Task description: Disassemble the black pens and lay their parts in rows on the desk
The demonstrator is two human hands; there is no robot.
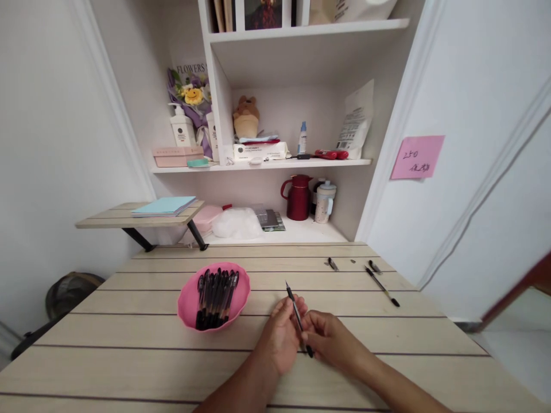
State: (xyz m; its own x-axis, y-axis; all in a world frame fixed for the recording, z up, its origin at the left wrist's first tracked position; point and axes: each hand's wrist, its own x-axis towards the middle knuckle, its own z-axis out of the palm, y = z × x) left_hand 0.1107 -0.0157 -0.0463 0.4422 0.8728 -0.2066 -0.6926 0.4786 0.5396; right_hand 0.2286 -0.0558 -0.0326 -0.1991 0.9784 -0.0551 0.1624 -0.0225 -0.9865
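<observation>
- Stand point(101, 217), far left of the hands and beyond them: flat wood-grain top, slanted black legs. Paper point(166, 205) lies on it in a flat stack, light blue uppermost.
- Table point(142, 361), beneath both hands: pale wood grain, crossed by thin, dark, parallel lines.
- Bowl point(186, 304), left of the left hand: glossy pink, with a wavy rim. It holds a bundle of pens point(217, 298), slim, dark and side by side, with paler sections toward the near end.
- Left hand point(280, 331): palm turned up, thumb and fingers closed lightly around the pen.
- Pen point(297, 314), between the two hands: slim, straight, uncapped. The fine point faces away from the person; the barrel is dark at both ends, the middle partly covered by fingers.
- Right hand point(329, 338): thumb and fingers pinch the pen near its rear end.
- Cap point(333, 264), beyond the right hand: short, partly clear, dark-tinted.
- Second cap point(374, 267), farther right: similar form.
- Loose pen point(383, 287), right of and beyond the right hand: black ends, yellowish middle, lying diagonally just beside the second cap.
</observation>
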